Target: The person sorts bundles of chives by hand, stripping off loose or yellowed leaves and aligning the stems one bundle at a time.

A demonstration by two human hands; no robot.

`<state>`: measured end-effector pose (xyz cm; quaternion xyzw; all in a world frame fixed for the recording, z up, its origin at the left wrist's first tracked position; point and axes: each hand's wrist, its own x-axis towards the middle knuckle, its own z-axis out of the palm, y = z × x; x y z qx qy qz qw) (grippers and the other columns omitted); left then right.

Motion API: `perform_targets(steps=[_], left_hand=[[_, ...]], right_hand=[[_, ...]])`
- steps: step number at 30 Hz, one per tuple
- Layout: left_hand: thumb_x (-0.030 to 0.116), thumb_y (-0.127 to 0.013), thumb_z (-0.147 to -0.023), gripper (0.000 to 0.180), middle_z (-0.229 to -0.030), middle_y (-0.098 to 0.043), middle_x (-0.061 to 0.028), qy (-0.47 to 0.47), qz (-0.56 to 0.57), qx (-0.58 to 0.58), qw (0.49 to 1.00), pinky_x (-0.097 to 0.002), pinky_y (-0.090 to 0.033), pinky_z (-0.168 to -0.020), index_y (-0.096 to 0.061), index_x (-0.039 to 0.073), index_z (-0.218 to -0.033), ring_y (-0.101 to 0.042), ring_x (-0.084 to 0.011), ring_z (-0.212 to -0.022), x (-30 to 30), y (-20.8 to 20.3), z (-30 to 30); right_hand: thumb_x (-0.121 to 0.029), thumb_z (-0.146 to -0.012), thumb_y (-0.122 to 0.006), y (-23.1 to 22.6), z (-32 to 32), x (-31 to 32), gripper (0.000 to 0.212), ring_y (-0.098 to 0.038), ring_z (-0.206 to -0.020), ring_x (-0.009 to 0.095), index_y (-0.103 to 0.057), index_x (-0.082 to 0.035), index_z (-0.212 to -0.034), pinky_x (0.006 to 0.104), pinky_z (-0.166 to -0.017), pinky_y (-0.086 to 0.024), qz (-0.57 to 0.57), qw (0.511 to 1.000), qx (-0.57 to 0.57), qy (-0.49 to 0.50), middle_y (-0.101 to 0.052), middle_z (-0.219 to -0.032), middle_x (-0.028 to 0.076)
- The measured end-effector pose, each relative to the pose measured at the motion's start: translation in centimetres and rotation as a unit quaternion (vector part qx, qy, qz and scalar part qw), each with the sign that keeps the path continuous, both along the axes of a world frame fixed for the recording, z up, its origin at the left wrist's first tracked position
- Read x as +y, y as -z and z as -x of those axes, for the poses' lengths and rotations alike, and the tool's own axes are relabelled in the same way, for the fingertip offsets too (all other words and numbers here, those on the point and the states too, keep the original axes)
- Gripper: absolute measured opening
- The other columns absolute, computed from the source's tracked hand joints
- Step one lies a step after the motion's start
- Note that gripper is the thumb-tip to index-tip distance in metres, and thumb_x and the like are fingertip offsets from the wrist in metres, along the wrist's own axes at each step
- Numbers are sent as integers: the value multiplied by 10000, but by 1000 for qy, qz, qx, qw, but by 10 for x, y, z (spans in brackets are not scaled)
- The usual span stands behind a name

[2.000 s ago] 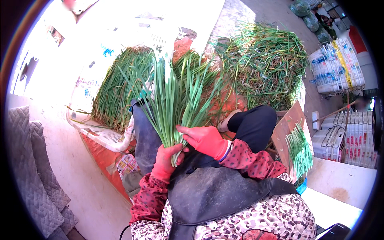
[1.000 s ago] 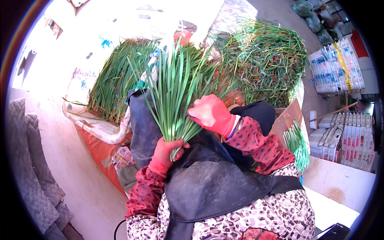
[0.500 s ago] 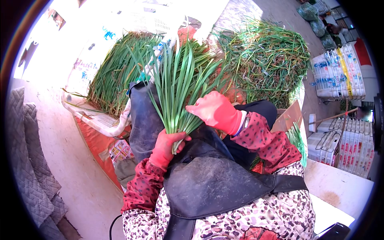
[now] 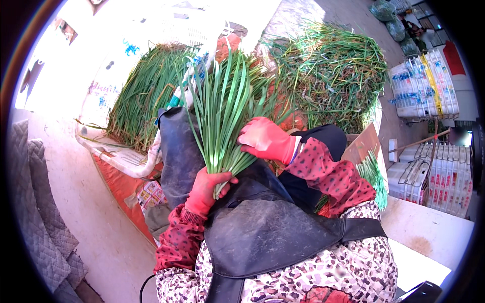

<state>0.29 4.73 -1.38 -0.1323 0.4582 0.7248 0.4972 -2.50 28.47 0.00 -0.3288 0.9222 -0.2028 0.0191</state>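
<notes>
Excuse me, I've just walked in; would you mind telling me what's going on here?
A person's coral-red-gloved left hand grips a bunch of long, flat green leaves around its pale lower stalks, tips fanning upward. The coral-red-gloved right hand is curled at the bunch's right side; whether it pinches any leaves is unclear. Beyond, a dense green leafy stack lies at left, a tangled green-and-brown heap at right.

Bunch (image 4: pixel 220 126) in L hand (image 4: pixel 203 189), crate (image 4: pixel 134 170) L, leaf heap (image 4: pixel 333 81) R, prob. on sheet (image 4: pixel 294 121)
</notes>
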Motion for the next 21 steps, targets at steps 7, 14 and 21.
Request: perform_targets(steps=[7,14,21], left_hand=[[45,-590,-789,230,-743,-637,-136,0,19,12,1000,-251,-371,-380,-548,-30,-1002,-481,-142,-426,6,-2,1],[49,-594,-783,232,-738,-628,-132,9,28,19,999,-253,-364,-374,-544,-27,-996,-472,-142,-417,10,-5,3],[46,-591,-787,226,-741,-629,-141,0,40,21,999,-249,-363,-374,-544,-25,-995,-477,-143,-421,2,-2,1]], right_hand=[[-168,-750,-557,2,-4,-2,117,-607,-646,256,-607,-85,-684,378,-525,-475,-60,992,112,-10,-556,-662,60],[-154,-781,-532,20,-1,12,137,-619,-683,241,-637,-67,-783,377,-566,-502,-59,993,99,-37,-602,-752,82],[-134,-864,-513,10,-1,-10,343,-507,-1090,246,-510,-63,-1200,377,-974,-399,55,998,5,1,-511,-1201,132]])
